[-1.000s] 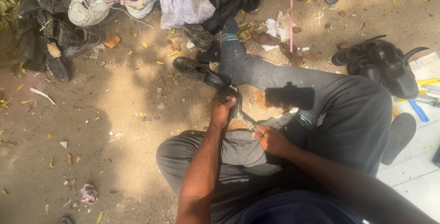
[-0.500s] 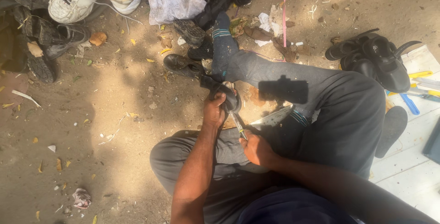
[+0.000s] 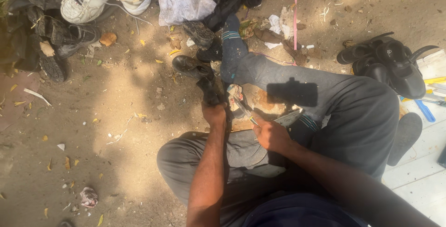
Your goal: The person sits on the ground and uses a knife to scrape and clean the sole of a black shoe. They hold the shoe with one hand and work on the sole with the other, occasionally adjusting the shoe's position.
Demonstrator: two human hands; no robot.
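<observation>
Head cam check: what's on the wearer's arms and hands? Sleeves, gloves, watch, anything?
Both forearms are bare, with no sleeves in view. The left hand and the right hand have no gloves, and no watch, band or ring shows on either. The only clothes in view are grey trousers, a dark blue sock and a dark blue garment at the bottom edge.
</observation>
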